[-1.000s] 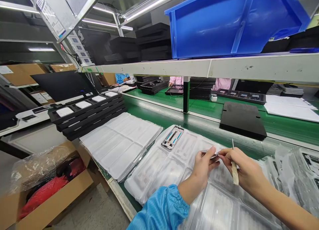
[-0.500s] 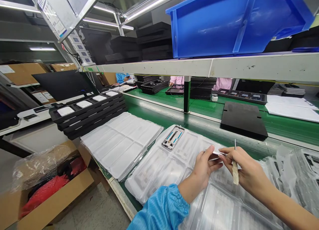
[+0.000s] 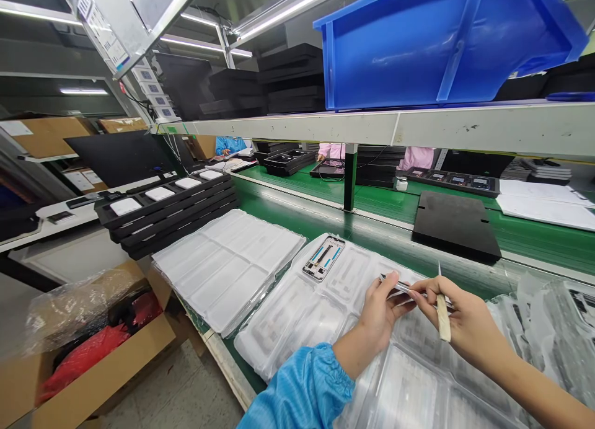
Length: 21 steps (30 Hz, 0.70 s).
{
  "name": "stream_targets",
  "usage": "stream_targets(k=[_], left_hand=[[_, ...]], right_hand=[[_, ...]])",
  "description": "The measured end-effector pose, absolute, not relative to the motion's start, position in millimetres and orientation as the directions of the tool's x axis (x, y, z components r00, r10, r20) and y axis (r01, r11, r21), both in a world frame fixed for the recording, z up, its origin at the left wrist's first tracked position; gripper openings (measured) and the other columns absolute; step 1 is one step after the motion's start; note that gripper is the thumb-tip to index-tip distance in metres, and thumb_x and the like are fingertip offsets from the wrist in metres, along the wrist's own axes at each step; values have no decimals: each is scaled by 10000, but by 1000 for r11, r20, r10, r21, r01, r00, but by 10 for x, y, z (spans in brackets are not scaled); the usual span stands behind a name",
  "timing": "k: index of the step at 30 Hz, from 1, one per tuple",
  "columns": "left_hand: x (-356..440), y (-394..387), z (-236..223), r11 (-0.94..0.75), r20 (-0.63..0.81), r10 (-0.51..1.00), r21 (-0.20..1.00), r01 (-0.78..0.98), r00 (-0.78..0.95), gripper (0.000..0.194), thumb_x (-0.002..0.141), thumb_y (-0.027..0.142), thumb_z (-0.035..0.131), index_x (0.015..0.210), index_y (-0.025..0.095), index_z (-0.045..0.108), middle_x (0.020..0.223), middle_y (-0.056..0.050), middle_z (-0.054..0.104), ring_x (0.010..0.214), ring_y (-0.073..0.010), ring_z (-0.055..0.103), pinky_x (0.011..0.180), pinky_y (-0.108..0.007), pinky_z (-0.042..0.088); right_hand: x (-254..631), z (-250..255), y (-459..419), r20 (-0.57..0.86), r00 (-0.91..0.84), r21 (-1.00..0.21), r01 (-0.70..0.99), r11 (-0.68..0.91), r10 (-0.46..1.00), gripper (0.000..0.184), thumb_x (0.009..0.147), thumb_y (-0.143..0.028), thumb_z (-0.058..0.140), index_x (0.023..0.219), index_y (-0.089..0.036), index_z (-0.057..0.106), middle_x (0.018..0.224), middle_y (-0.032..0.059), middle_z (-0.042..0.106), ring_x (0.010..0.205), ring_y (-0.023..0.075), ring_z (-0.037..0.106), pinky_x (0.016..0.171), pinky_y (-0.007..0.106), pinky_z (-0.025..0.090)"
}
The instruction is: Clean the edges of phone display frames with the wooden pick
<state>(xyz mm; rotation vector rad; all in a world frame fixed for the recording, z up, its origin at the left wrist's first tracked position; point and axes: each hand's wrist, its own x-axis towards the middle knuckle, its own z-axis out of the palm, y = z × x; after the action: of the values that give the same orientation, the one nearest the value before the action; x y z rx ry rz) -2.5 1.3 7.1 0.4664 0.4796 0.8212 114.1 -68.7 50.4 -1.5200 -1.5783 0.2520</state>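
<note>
- left hand (image 3: 374,311), blue sleeve (image 3: 302,385) at wrist: grip pinched a thin flat part (image 3: 400,285) between thumb and fingers.
- right hand (image 3: 465,311), forearm bare: thumb and index fingertips pressed together at the right end of that part; exact contact too small to tell. pointed tool (image 3: 444,317) with a pale wrapped handle was held in the same hand, tip up.
- thin flat part was tilted, seen nearly edge-on, above the clear tray (image 3: 274,320); its face couldn't be made out.
- phone frame (image 3: 324,257) with blue strips lay in the tray's far left corner, well apart from both hands.
- crumpled plastic trays (image 3: 543,336) stood piled right of the right forearm.
- second clear tray stack (image 3: 227,255) sat left of the first, on the green tabletop (image 3: 283,212).
- open cardboard box (image 3: 116,373), red item (image 3: 88,361) inside, was below at left.
- black trays (image 3: 181,221) were stacked farther left, white pieces on top.
- black slab (image 3: 455,224) lay beyond the right hand.
- blue bin (image 3: 418,51) rested on the shelf (image 3: 297,130).
- co-workers' pink sleeves (image 3: 417,157) showed behind.
</note>
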Motion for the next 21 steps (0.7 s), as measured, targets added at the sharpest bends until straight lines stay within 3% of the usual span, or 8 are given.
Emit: stream_targets(k=[7, 12, 21], left_hand=[[-24, 16, 64, 645, -248, 748, 489, -587, 616, 406, 642, 423, 852, 852, 168, 616, 852, -48, 635, 784, -188, 606, 698, -311, 506], [-30, 37, 54, 749, -301, 659, 348, -564, 690, 408, 746, 486, 759, 921, 140, 632, 908, -78, 639, 781, -193, 598, 681, -324, 508], [-30, 50, 68, 812, -279, 579, 122, -570, 766, 498, 920, 542, 504, 963, 72, 659, 871, -108, 646, 677, -141, 560, 597, -231, 449]], right_hand=[[1125, 496, -696, 399, 171, -737, 644, 204, 901, 375, 896, -517, 574, 691, -242, 422, 834, 51, 705, 659, 159, 628, 524, 248, 499], [1111, 420, -670, 493, 83, -614, 738, 280, 866, 323, 948, -433, 512, 705, -238, 428, 787, 31, 672, 650, 152, 615, 553, 258, 489], [1138, 290, -634, 539, -154, -352, 851, 388, 828, 254, 956, -223, 436, 703, -231, 415, 669, 2, 550, 615, 146, 526, 540, 251, 440]])
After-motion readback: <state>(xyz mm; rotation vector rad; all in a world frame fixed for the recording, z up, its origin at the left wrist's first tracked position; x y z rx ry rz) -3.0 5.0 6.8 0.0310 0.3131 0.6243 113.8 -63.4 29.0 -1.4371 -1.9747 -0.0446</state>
